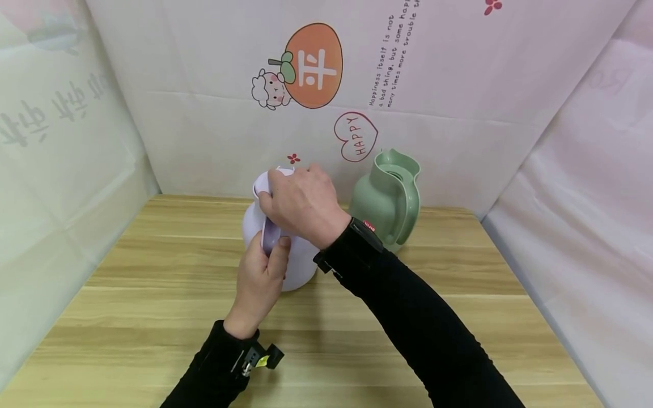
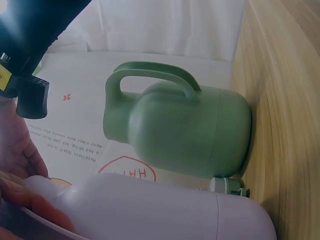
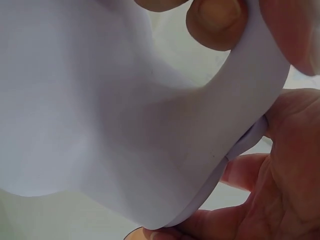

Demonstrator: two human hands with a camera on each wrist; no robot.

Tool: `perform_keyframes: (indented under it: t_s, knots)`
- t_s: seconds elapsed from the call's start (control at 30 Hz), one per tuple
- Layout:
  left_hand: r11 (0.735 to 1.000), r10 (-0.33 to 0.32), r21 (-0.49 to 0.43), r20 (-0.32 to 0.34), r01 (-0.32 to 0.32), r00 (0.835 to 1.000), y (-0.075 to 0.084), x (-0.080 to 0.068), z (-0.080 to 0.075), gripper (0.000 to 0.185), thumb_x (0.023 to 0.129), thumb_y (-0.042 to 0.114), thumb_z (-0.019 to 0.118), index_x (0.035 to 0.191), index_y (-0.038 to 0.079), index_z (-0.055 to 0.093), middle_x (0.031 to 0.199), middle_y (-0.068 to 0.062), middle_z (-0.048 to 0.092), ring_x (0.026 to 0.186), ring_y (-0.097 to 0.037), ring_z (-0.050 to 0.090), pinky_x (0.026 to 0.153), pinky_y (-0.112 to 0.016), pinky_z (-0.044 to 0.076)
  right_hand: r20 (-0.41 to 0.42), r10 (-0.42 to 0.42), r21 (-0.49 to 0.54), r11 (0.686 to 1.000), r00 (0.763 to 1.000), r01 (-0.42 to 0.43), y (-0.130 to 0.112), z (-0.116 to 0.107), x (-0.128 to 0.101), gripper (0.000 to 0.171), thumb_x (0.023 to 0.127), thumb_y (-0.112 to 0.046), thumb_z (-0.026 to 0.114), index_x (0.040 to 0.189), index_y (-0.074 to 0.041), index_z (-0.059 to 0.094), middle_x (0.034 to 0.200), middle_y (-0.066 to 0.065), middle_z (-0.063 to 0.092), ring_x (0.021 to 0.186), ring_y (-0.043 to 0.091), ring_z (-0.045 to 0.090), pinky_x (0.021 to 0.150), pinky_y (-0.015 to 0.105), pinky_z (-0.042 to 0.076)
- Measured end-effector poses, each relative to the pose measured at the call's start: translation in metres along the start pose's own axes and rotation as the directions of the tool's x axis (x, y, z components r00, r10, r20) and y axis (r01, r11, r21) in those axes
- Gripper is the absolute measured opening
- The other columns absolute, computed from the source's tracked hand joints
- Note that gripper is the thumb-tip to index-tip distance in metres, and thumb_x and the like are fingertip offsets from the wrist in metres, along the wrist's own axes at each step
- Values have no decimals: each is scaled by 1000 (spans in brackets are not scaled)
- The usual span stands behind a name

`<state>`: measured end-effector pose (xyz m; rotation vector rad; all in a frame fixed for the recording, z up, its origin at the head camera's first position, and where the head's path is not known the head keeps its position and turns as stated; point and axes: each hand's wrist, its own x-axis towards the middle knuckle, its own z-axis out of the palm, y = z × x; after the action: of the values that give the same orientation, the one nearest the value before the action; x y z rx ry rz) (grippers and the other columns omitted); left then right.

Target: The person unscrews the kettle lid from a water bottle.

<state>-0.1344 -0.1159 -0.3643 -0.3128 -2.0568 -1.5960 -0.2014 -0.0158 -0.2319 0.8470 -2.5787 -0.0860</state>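
A lavender vacuum jug [image 1: 301, 269] stands upright on the wooden table. My left hand [image 1: 258, 281] grips its handle, thumb lying along the near side. Over the mouth, my right hand [image 1: 306, 205] has its fingers curled round the jug's top. In the right wrist view, thumb and fingers hold the lavender lid [image 3: 248, 140] at the rim, next to the neck; the left fingertips show on the handle above. Most of the lid is hidden by the hand. To the right stands a green vacuum jug [image 1: 369, 207], its handle turned toward me, touched by neither hand.
A small white-and-green stopper [image 2: 226, 186] stands on the table near the green jug, visible in the left wrist view. Printed white cloth [image 1: 214, 130] hangs behind the wooden table [image 1: 153, 306] and along both sides. Both wrists wear black straps with cameras.
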Motion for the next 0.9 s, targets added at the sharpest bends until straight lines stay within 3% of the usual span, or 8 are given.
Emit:
perform_keyframes:
  t_s: [0.2,0.53,0.9]
  knots:
    - [1000,18,-18,3,-18,1000,-1,1,0,18,108,21,54,96,8,55,68,-1,54,53,-14,53,48,-30,44,1,-20,19,1000,1000,20,2,-2,1,34,106,-39,47,86,-13,58,60,2,51,58,24,52,63,37,42]
    - [1000,22,-10,-3,-22,1000,0,-1,3,19,107,21,56,95,8,55,66,0,54,52,-13,53,48,-30,44,-70,-88,32,995,994,91,10,3,-2,33,104,-33,50,79,-12,53,60,1,46,56,22,49,65,36,40]
    - [999,26,-31,-2,-27,1000,0,-1,4,19,107,20,56,93,8,54,64,0,53,51,-12,53,47,-31,44,-17,-120,89,989,993,121,18,3,-1,27,103,-32,50,83,-14,52,65,0,45,65,20,52,70,36,41]
